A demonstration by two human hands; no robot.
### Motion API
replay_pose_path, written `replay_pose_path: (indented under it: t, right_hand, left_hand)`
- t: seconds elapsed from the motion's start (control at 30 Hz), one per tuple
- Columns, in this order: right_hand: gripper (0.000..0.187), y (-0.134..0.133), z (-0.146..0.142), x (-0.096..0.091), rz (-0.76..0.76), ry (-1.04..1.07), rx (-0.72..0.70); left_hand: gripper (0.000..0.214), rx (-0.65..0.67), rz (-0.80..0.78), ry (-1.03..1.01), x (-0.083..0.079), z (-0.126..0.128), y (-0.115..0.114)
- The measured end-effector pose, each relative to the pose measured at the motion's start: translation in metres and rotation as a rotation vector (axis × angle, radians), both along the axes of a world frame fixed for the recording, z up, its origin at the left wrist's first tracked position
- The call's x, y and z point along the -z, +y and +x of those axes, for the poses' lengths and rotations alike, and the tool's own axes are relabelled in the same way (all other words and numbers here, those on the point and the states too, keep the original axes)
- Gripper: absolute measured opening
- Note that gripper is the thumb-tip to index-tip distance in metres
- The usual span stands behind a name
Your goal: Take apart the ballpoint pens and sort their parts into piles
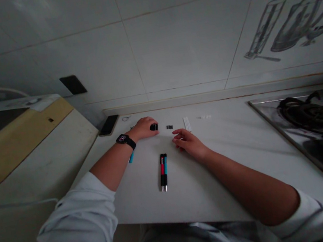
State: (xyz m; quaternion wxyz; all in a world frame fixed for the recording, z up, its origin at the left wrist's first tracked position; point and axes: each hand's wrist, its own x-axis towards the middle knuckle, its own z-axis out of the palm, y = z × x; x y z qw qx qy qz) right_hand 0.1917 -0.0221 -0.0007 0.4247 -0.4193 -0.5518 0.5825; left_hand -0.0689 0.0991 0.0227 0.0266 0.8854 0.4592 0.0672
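We note the left hand (144, 127) at the far side of the white countertop (234, 145), palm down, with a black wristwatch (125, 139) on the wrist. Its fingers are curled inward and closed at the tips on a small black part (154, 127), which sits on the countertop at the fingertips, near the back wall. We cannot tell how much of the part lies under the fingers.

We note the right hand (189, 142) nearer to us and to the right of the left hand, well apart from it. Its fingers (179, 138) are loosely bent and relaxed, slightly spread, with the tips touching or just above the countertop. The hand grips nothing.

Items about the hands:
- A second small black piece (169, 127) lies between the two hands, just beside the small black part and clear of both hands.
- A white strip (187, 124) lies just beyond the right fingertips.
- A short white piece (206, 117) lies further right, near the wall.
- Two pens (163, 171), one red and one blue, lie side by side and touching, in front of the hands, tips toward us.
- A blue pen (131, 157) shows partly under the left forearm.
- A dark phone (108, 125) lies flat at the left corner of the countertop.
- A gas hob (319, 126) occupies the right end
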Motion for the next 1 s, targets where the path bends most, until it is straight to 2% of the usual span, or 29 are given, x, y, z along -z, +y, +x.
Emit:
replay_pose_path:
  t: [0.4, 0.67, 0.8, 0.9, 1.0]
  right_hand:
    - [0.038, 0.001, 0.001, 0.002, -0.004, 0.004, -0.015]
    - [0.039, 0.001, 0.001, 0.002, 0.004, -0.013, -0.028]
    - [0.038, 0.003, 0.002, 0.004, 0.030, -0.045, -0.042]
    - [0.031, 0.003, 0.003, 0.004, 0.069, -0.116, -0.065]
    - [0.021, -0.003, 0.003, 0.002, 0.250, -0.287, -0.099]
  left_hand:
    - [0.050, 0.014, -0.003, -0.085, 0.013, -0.004, 0.007]
    - [0.044, -0.001, -0.004, -0.101, 0.013, -0.004, 0.008]
    - [0.047, -0.009, -0.013, -0.129, 0.004, -0.003, 0.004]
    - [0.046, 0.018, 0.029, -0.205, -0.010, 0.000, -0.008]
    - [0.040, 0.019, 0.100, -0.349, -0.030, 0.007, -0.029]
